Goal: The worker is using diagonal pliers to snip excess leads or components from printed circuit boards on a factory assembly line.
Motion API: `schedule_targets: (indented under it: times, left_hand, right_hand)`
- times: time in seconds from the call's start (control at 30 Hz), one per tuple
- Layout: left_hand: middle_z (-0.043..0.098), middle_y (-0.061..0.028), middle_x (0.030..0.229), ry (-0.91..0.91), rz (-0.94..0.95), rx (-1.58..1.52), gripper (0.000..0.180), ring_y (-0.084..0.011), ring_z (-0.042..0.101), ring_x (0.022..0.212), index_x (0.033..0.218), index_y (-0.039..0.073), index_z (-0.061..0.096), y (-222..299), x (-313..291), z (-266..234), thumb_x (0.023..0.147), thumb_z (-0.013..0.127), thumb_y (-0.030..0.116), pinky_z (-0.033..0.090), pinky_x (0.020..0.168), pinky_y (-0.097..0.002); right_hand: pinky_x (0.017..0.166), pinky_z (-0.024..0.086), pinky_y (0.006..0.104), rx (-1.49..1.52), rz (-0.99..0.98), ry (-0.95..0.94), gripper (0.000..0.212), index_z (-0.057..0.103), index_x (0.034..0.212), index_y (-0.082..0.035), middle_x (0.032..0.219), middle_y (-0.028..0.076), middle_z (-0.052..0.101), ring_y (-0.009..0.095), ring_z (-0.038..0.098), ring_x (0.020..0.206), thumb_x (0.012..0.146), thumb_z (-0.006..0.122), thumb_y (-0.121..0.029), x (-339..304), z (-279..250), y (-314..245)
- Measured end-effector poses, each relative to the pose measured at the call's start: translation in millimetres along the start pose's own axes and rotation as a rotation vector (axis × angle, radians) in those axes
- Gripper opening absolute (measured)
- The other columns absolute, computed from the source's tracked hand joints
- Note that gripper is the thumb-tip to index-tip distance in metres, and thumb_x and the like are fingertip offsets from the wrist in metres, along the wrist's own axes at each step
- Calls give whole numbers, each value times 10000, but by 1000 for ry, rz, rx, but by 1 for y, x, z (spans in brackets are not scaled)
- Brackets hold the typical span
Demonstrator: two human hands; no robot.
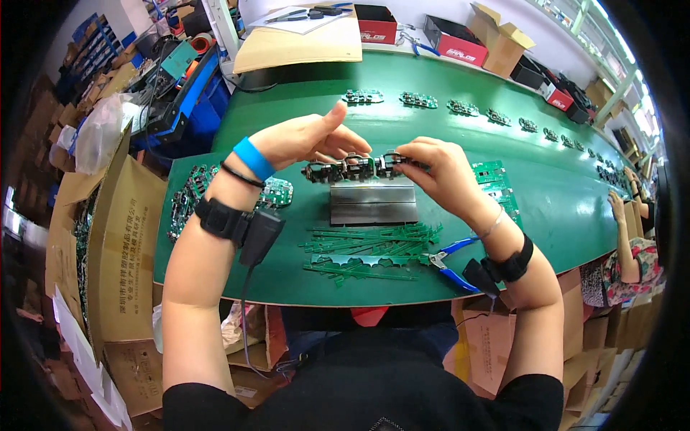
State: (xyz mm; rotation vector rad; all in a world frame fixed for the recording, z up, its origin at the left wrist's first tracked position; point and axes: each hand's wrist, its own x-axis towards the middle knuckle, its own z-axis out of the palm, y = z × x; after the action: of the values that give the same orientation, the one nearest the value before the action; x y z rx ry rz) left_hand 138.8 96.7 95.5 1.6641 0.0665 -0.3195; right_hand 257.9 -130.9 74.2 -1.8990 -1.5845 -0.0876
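Note:
A circuit board point(343, 171) crowded with dark parts is held on edge just above a grey metal block point(374, 207). My right hand point(444, 172) pinches its right end between thumb and fingers. Behind the board's upper edge is my left hand point(310, 138), thumb raised and fingers stretched out; whether its fingertips touch the board is hard to tell. Thin green board strips point(370, 248) lie in front of the block. Blue-handled cutters point(451, 267) rest beside them, near my right forearm.
Boards with parts are heaped at left point(188, 205); green board panels point(496, 183) lie at right. A row of boards point(418, 100) runs along the green table's far side. Red boxes point(454, 42) stand behind, cartons point(129, 237) at left. Another person's hand point(617, 206) is far right.

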Motion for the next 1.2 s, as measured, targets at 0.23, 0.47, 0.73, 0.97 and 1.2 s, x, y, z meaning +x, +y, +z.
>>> schedule_targets:
  times: [0.23,0.47,0.73,0.97,1.2]
  left_hand:
    - [646,-27,845,118,256,165,308,-67,562,749,1014,-19,637,-34,5,12,793,720,178,476,684,-231]
    - [651,-34,781,163,269,290,280,-72,557,716,957,-7,649,-40,10,14,756,745,163,474,666,-241]
    - [633,-65,724,283,301,379,254,-73,532,659,891,-15,646,-48,12,6,746,744,170,459,614,-241]
    - [598,-62,681,312,379,515,251,-95,531,627,873,-10,640,-49,4,12,733,749,168,455,593,-253]
    - [641,-116,709,359,391,538,260,-142,579,614,864,-7,654,-47,16,8,738,730,207,471,591,-268]
  right_hand:
    - [625,476,284,204,228,-51,192,645,937,28,795,128,636,160,604,696,780,673,-79,7,23,17]
    - [648,488,336,208,229,-16,220,663,932,-12,806,171,634,281,632,705,763,671,-154,-1,24,18]
    - [590,452,286,121,183,-27,211,646,962,8,774,136,611,199,582,646,775,674,-87,9,28,21]
    - [595,448,285,131,129,-80,204,648,955,5,741,127,595,220,575,650,774,675,-85,4,26,20]
    - [599,457,334,155,181,-46,215,659,945,-13,755,152,598,288,592,662,766,668,-133,9,22,20]
